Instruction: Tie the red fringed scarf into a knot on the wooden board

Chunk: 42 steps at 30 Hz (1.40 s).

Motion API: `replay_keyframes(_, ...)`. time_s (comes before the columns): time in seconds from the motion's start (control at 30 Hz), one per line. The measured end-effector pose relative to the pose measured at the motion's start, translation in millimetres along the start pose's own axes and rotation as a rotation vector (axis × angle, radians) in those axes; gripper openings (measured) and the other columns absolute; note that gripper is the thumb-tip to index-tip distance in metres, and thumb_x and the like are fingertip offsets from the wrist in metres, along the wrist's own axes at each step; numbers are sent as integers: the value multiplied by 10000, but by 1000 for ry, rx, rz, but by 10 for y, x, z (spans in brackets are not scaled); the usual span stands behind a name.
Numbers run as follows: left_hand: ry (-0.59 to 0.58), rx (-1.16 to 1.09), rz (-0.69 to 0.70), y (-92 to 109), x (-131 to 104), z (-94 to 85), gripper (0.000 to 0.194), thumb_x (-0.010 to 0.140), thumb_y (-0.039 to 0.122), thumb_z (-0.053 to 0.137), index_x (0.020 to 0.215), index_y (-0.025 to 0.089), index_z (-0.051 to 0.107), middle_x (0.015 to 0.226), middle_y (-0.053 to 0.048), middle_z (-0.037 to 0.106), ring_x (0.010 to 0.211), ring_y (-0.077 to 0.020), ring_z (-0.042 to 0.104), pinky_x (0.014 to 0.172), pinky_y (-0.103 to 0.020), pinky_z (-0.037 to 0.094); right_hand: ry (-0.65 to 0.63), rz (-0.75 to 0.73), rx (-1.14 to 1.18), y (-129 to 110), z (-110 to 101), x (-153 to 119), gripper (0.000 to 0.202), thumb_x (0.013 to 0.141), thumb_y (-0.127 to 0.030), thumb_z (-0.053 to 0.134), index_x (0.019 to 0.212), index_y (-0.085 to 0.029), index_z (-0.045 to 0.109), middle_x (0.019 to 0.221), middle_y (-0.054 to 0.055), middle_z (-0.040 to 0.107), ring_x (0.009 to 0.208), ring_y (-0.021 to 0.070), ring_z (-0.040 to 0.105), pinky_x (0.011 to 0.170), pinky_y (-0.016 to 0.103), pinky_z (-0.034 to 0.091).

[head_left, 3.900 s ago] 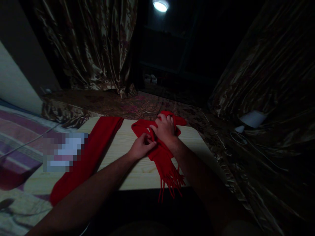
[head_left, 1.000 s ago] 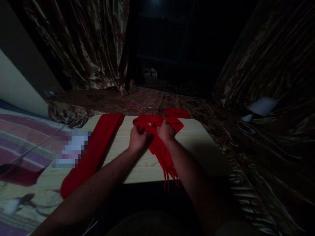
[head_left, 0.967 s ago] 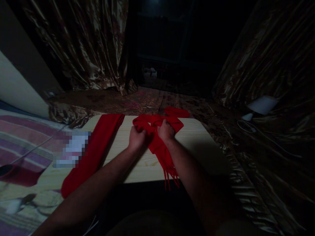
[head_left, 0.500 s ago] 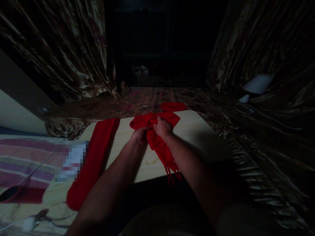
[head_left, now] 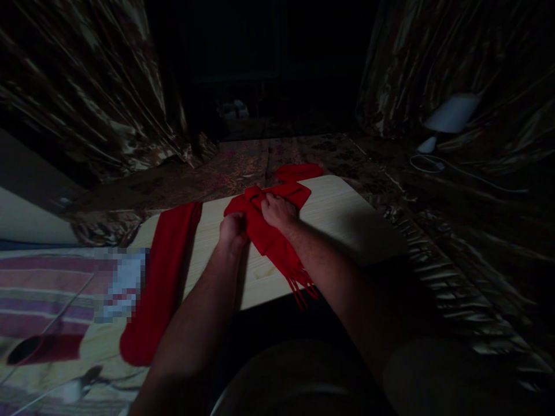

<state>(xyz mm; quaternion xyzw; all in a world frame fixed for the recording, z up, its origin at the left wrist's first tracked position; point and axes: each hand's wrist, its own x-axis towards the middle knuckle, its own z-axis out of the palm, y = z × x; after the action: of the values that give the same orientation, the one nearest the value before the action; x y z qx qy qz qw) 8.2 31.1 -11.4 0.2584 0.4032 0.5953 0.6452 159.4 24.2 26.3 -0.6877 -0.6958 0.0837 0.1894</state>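
A red scarf point(head_left: 277, 248) with a fringed end lies bunched and folded over on a small light wooden table. My left hand point(head_left: 234, 230) is closed at the left end of its folded part, fingers curled and partly hidden. My right hand point(head_left: 278, 211) grips the gathered middle of the same scarf, knuckles up. The fringe hangs toward the table's near edge. To the left of my left arm, a long folded red cloth point(head_left: 167, 271) stretches across the tabletop.
Beyond the table's far edge lies a flat red fabric item point(head_left: 299, 171). A white lamp point(head_left: 453, 114) with a cord stands at the right. Patterned curtains point(head_left: 125, 86) hang on both sides. A striped cover point(head_left: 47, 289) and a dark red, cup-like object point(head_left: 56, 348) are at left.
My left hand has moved left from the scarf's gathered middle to its left end. My right hand stays on the middle, and the folds there look looser. The view has shifted slightly.
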Motion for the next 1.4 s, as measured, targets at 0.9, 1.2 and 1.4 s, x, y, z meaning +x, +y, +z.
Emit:
replay_keyframes(0.9,-129,212,329,12,-8,28,621,530,62,581,1121,211,701,916,-15,746,845,-200,696,763,-289,556,61,-287,132,142,-345,221,247,777,-96,562,941,-163,735,984,42,708,887,165,632,799,240,464)
replay_keyframes(1.2,-168,338,365,15,-8,26,600,581,131,706,1179,185,693,1047,-41,733,909,-202,681,838,-294,542,-205,-413,197,18,-334,55,205,785,-198,673,973,-171,750,926,23,763,817,157,674,726,218,461)
replay_keyframes(1.4,-99,468,473,9,7,23,545,589,218,725,1129,163,681,1007,-50,721,876,-200,668,801,-300,545,-328,-442,238,0,-312,6,481,659,-207,843,1091,-162,635,1021,32,732,808,137,658,694,199,486)
